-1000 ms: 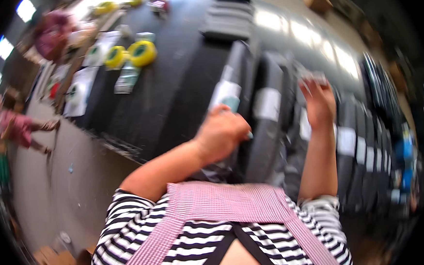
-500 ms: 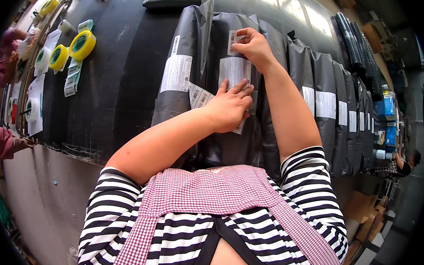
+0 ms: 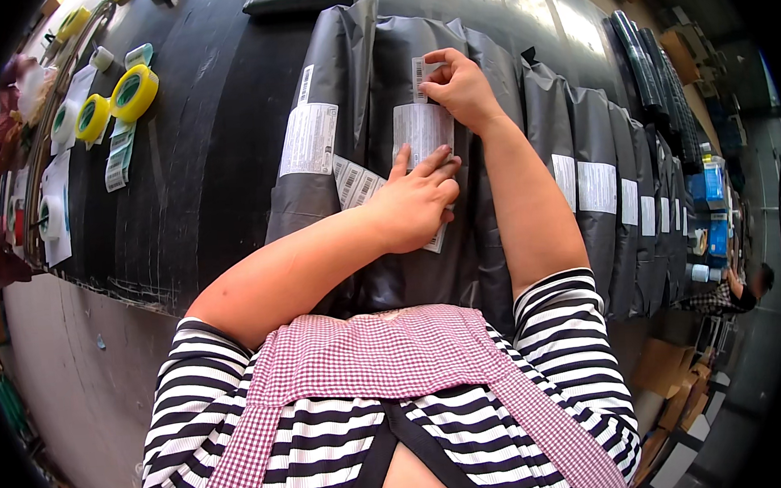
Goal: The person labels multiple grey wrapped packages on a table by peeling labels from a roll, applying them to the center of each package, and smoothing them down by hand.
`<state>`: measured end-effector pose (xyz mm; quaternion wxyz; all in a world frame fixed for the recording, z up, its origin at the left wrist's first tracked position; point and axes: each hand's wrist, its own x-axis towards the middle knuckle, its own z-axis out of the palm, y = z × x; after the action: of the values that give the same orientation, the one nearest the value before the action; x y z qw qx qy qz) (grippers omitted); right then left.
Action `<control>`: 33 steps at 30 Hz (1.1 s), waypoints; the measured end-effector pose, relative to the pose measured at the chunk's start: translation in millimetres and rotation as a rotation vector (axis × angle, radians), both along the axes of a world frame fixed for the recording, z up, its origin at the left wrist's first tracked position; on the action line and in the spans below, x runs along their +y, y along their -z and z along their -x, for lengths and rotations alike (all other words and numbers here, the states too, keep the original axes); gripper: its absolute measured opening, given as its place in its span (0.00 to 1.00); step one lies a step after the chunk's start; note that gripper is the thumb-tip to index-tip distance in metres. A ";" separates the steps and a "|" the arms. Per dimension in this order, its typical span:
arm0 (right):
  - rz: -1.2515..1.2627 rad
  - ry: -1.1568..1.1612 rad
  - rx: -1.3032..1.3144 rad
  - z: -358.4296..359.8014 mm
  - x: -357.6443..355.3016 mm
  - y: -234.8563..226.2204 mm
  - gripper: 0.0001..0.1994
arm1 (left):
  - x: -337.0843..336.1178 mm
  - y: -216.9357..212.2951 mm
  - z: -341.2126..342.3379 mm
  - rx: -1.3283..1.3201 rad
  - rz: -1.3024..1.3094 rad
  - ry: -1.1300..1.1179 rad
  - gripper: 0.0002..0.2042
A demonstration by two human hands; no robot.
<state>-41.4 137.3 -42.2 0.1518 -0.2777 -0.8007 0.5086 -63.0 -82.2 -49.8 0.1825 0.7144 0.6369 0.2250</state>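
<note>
My right hand (image 3: 460, 88) is above a grey plastic mailing bag (image 3: 405, 42), its thumb and forefinger closed at the right edge of a small white barcode label (image 3: 418, 79). Whether that label is stuck down cannot be seen. Just below is a larger white shipping label (image 3: 412, 128) on the same bag. My left hand (image 3: 415, 202) rests palm down across this label's lower end, some fingers stretched over it, thumb and forefinger bent together. From beneath it a strip of barcode labels (image 3: 357, 182) comes out on both sides; the hand seems to grip it.
A labelled grey bag (image 3: 310, 140) lies to the left; several more bags (image 3: 597, 178) stand in a row to the right. Yellow tape rolls (image 3: 135, 92) and a label strip (image 3: 119, 155) are on the black table (image 3: 214, 129). Black film rolls (image 3: 634, 59) stand far right. Other people are at both sides.
The whole view has shifted slightly, so the bags appear further left. Both hands keep nearly the same places on the bag; the right hand's fingers have shifted slightly at the small label.
</note>
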 end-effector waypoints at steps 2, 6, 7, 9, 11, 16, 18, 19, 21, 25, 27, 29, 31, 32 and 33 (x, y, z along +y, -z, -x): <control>-0.069 -0.018 0.011 -0.2 1.3 1.6 0.21 | 0.1 -0.7 -0.1 0.000 -0.003 0.002 0.09; -0.150 -0.037 0.011 -2.6 1.2 5.7 0.22 | 0.2 -2.4 0.1 -0.002 -0.006 0.006 0.09; -0.165 -0.039 0.022 -3.8 -0.6 6.6 0.22 | 0.1 -3.0 0.6 -0.004 -0.002 0.007 0.09; -0.180 -0.043 0.034 -5.6 -4.4 5.6 0.22 | 0.5 -3.2 1.2 0.014 0.023 0.016 0.11; -0.210 -0.035 0.003 -6.1 -7.9 1.4 0.26 | 0.7 -3.2 1.8 0.031 0.049 0.023 0.14; -0.456 0.028 -0.018 0.8 -5.4 4.6 0.37 | -1.5 -1.5 1.1 -0.001 -0.002 -0.002 0.10; -0.625 0.103 0.024 9.4 5.5 8.7 0.41 | -0.8 -1.4 -0.1 0.007 -0.009 -0.001 0.10; -0.583 0.165 -0.009 15.5 9.1 8.6 0.41 | -0.9 -1.5 0.1 0.012 -0.014 -0.001 0.10; -0.540 0.228 -0.033 27.1 15.2 8.4 0.42 | -1.5 -1.8 0.1 0.019 -0.012 -0.001 0.10; -0.411 0.408 -0.093 34.0 20.6 12.9 0.34 | 0.2 -3.3 -3.1 0.007 -0.009 0.012 0.09; -0.430 0.408 -0.079 25.2 16.3 17.1 0.34 | 1.7 -2.8 -4.5 0.007 0.001 0.021 0.09; -0.322 0.357 -0.081 12.7 5.2 13.2 0.37 | 3.6 -2.1 -4.3 0.002 0.001 0.019 0.09; -0.493 0.234 -0.174 -0.1 -9.6 10.5 0.43 | 3.2 -1.1 -3.5 0.008 0.004 0.015 0.10; -0.396 0.207 -0.214 -0.8 -15.3 5.8 0.47 | 1.8 0.5 -2.4 0.013 -0.001 0.006 0.10; -0.426 0.188 -0.214 0.6 -20.5 6.2 0.47 | 0.1 2.2 0.8 0.019 -0.009 -0.002 0.11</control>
<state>-41.9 116.8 -48.4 0.1679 -0.3648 -0.8720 0.2798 -63.8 -82.1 -51.9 0.1731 0.7166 0.6384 0.2214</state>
